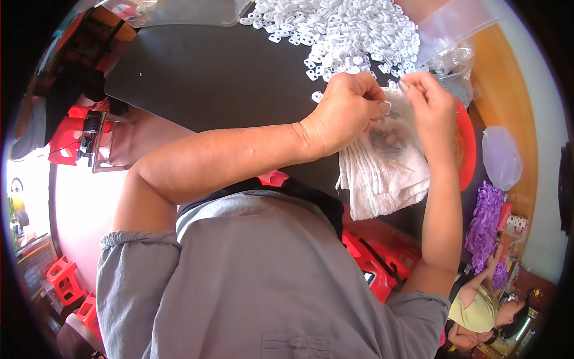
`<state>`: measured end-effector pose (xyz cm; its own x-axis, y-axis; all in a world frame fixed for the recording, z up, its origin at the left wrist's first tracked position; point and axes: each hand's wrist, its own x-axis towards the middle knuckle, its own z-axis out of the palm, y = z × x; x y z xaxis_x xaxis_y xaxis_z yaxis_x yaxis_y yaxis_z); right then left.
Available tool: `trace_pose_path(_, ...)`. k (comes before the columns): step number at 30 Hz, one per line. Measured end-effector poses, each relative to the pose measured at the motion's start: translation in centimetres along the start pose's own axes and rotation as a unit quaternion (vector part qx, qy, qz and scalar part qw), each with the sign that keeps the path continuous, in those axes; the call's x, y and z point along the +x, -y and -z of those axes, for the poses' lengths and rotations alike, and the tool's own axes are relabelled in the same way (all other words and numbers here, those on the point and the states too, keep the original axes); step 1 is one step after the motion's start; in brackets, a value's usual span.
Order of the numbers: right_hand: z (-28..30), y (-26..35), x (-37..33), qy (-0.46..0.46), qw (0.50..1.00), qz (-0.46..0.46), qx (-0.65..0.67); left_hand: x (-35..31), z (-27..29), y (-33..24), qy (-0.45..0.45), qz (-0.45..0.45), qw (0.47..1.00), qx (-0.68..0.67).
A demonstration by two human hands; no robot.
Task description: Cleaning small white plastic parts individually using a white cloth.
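My left hand (347, 116) is closed in a pinch above a folded white cloth (385, 191). A small white plastic piece (384, 107) shows at its fingertips. A little to the right, my right hand (431, 105) is raised with thumb and fingers pinched together; what they hold, if anything, is too small to make out. On the cloth, below the hands, lies a patch of thin dark strands (387, 140). Just beyond the hands spreads a large heap of small white plastic pieces with holes (359, 36). The cloth partly covers a red basin (468, 146).
The dark tabletop (209, 72) stretches left of the heap. Clear plastic bags (454, 66) lie at the right, near a pale purple bag (501, 157) and a purple bundle (484, 221). Another person (478, 308) sits at the lower right. Red stools (64, 280) stand at the left.
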<state>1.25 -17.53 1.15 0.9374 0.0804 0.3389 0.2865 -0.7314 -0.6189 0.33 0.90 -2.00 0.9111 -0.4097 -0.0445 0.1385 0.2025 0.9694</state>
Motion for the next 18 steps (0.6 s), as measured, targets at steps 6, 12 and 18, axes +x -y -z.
trace_pose_path(6,-0.9,-5.0,4.9,0.012,0.977,0.011,-0.211,0.0,0.2,-0.1,0.016,0.002,1.0,0.018)
trace_pose_path(12,-2.2,-5.3,6.8,0.054,0.97,-0.032,-0.233,-0.1,0.4,0.1,0.024,0.004,1.0,0.019)
trace_pose_path(18,-1.4,-6.6,8.2,0.111,0.976,-0.077,-0.171,0.0,0.3,-0.3,0.023,0.015,1.0,0.01)
